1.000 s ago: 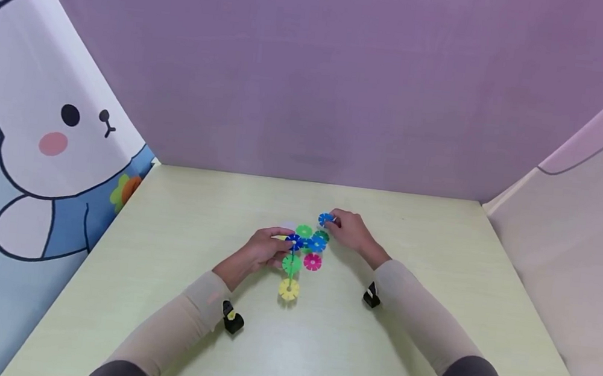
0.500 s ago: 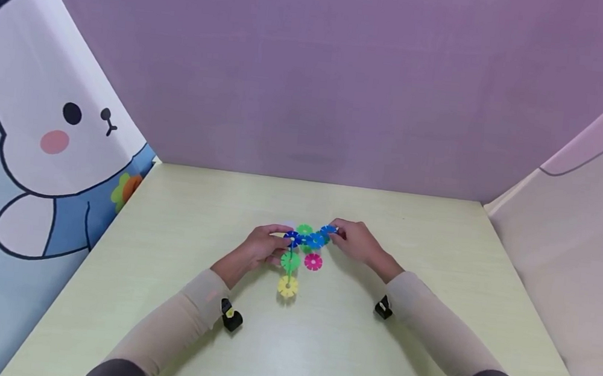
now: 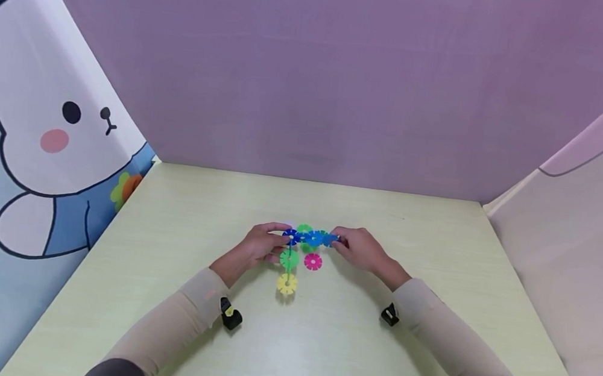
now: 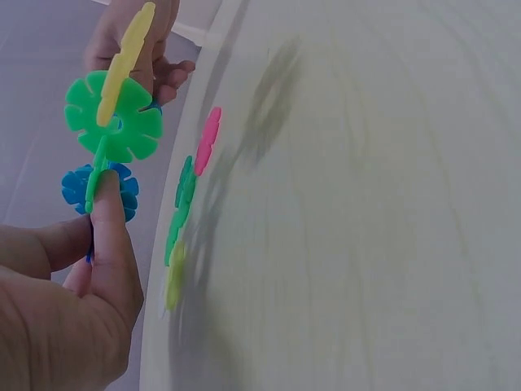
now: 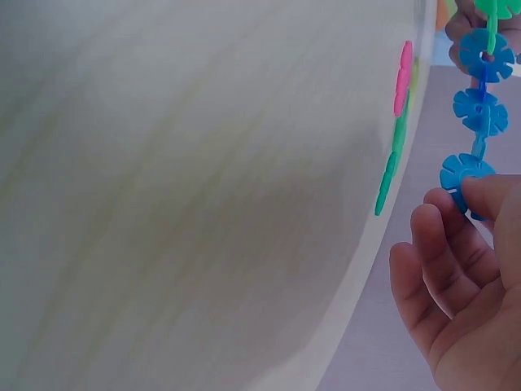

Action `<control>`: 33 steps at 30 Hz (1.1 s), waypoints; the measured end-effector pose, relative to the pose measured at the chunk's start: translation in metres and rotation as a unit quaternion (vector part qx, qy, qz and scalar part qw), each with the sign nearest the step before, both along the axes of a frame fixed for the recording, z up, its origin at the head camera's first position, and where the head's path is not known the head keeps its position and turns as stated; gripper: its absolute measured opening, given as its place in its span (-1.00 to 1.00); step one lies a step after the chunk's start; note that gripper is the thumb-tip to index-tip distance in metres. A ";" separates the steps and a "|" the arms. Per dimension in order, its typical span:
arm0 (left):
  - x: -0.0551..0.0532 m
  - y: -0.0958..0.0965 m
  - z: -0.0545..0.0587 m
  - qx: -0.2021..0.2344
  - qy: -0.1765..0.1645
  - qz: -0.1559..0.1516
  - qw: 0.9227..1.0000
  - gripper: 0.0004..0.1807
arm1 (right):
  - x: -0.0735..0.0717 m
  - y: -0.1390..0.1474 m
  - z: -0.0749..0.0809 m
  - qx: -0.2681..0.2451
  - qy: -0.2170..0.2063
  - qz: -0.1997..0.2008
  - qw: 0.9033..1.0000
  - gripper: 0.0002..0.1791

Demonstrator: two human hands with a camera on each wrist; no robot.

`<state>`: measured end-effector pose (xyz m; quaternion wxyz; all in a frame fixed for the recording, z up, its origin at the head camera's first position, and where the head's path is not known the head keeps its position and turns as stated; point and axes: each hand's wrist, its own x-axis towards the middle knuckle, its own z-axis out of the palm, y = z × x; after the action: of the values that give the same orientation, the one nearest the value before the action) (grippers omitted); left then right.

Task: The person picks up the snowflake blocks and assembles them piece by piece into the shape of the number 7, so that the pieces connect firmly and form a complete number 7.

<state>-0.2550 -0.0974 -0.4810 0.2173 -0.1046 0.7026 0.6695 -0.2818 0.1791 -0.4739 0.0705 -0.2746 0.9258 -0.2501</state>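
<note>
A string of interlocking snowflake discs is held up over the table, stretched between both hands. My left hand [image 3: 260,247] pinches a dark blue disc [image 3: 291,235] at its left end. From there a green disc [image 3: 288,260] and a yellow disc [image 3: 287,284] extend toward the front. Blue discs [image 3: 314,237] run to the right. At that end my right hand [image 3: 363,248] pinches a blue disc [image 5: 458,173] between thumb and index finger, lined up with the chain. Its other fingers are loosely bent in the right wrist view.
On the pale table [image 3: 296,351], below the string, lie loose discs: a pink one [image 3: 313,262], green ones [image 5: 392,167] and a yellow one [image 4: 176,277]. A purple wall [image 3: 322,81] rises behind the table's back edge.
My right hand has brought its blue disc down from behind the chain to the chain's right end, then moved slightly right. The left hand has stayed nearly still, gripping the string.
</note>
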 end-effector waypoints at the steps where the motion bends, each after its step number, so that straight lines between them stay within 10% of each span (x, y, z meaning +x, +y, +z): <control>1: 0.000 0.000 0.001 -0.001 0.001 0.000 1.000 -0.59 | 0.000 0.000 0.000 0.006 0.002 0.001 1.000 -0.80; 16: 0.004 0.000 0.004 0.002 -0.015 0.013 1.000 -0.60 | 0.009 -0.012 0.010 0.050 0.120 0.039 0.991 -0.87; 33: 0.005 -0.004 0.009 -0.010 -0.012 0.014 1.000 -0.62 | 0.013 -0.017 0.010 0.045 0.137 0.054 0.988 -0.91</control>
<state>-0.2505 -0.1019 -0.4720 0.2154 -0.1246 0.7048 0.6643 -0.2684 0.1621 -0.4641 -0.0313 -0.3522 0.9209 -0.1641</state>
